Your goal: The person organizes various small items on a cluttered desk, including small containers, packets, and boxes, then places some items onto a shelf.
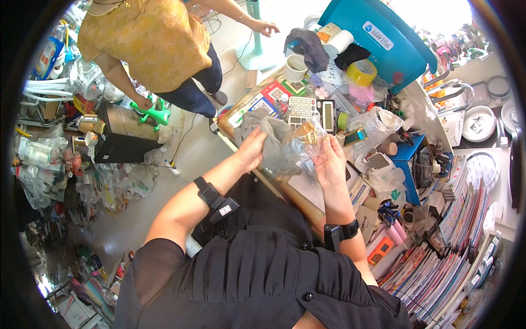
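A crumpled grey cloth (pixel 273 144) hangs from my left hand (pixel 250 153), its edge pinched between thumb and fingers. My right hand (pixel 330 161) grips the side of a clear plastic bag (pixel 296 151) with a gold-coloured item (pixel 310 135) inside; what that item is I cannot tell. Cloth and bag meet in front of me, over the near side of a cluttered desk. Just beyond the bag lies a calculator (pixel 311 111). Printed cards with codes (pixel 263 105) lie partly behind the cloth.
A person in a yellow top (pixel 144 49) stands across from me, one hand on a green plastic item (pixel 153 113). Yellow tape (pixel 361 73), a white cup (pixel 295 68) and a teal bin (pixel 370 37) crowd the desk's far side. Stacked booklets (pixel 427 279) stand at right.
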The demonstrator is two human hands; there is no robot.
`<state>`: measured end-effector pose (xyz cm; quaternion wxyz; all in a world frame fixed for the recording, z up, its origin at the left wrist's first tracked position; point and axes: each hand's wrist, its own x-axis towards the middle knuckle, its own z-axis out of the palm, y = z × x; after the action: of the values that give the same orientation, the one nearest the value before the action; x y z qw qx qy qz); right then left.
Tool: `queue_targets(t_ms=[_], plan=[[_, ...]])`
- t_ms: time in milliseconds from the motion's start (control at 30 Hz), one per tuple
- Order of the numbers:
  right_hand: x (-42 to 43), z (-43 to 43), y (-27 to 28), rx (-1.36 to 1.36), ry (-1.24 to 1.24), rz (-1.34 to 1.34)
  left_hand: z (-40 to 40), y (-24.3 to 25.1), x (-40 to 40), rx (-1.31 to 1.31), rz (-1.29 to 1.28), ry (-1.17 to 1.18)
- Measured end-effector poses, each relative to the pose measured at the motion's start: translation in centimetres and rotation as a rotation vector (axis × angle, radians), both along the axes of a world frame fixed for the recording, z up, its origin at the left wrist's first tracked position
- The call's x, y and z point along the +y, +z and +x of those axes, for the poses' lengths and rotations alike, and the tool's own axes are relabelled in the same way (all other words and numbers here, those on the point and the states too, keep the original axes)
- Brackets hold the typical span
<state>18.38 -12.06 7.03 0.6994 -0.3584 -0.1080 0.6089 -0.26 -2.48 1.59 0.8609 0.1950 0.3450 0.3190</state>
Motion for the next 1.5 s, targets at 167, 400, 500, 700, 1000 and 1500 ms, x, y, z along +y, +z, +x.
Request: queue_targets(t_ms=[167,400,500,700,1000,1500], plan=[[-0.4,-1.2,-2.2,0.13,-0.01,0.062,1.2,0.4,-0.5,0.053,0.351,-0.255],[-1.5,0.0,-4.0,0.061,-0.031,-0.106,0.5,-1.3,-0.6,0.267,0.436,-0.208],[-1.9,2.0,-7.3,-0.097,0.183,-0.149,0.7,-1.2,-0.6,0.291,0.504,-0.224],[-2.3,1.7,-7.2,-0.12,0.085,-0.174,0.5,-2.5,0.0,0.336,0.265,-0.036],[1.1,-3.8,-4.1,-0.907,-0.245,0.06,2.1,-0.7,-0.4,0.149,-0.115,0.029],[-1.8,-4.6,-5.3,-1.145,-0.158,0.092,0.9,-3.5,0.6,-0.117,-0.339,-0.024]])
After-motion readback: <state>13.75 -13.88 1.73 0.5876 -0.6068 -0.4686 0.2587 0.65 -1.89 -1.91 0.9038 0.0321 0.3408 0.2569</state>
